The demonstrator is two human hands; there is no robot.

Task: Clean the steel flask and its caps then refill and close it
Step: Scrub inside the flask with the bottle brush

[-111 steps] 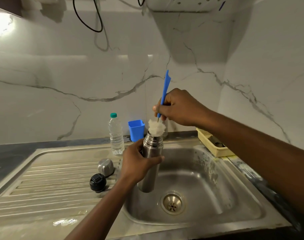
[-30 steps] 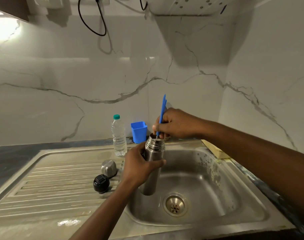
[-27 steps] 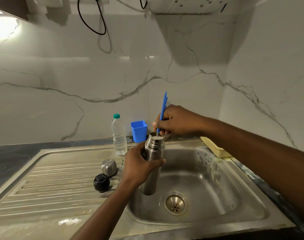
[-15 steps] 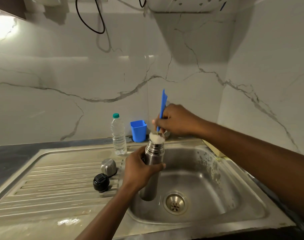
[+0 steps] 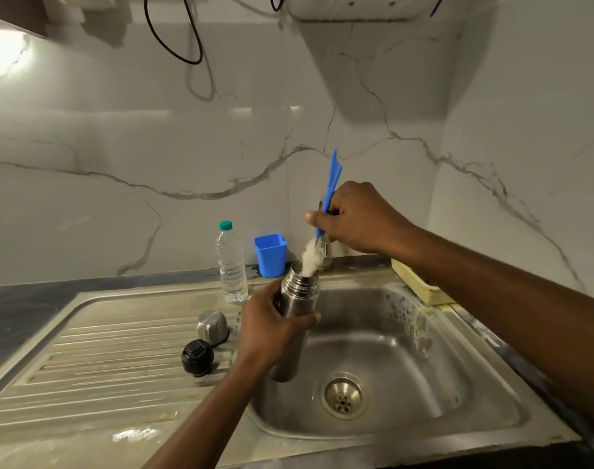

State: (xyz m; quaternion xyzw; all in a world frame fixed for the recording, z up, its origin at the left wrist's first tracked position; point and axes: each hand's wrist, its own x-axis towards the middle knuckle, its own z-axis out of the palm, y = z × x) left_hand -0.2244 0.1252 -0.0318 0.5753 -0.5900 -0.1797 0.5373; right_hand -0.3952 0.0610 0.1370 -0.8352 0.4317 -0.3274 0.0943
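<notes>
One head-worn view — looking forward and down, close over the sink (image 5: 458,333) — wall behind.

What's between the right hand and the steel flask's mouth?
In the head view, just the white bristles of the brush: the right hand grips its blue handle, and the bristles dip into the steel flask.
</notes>
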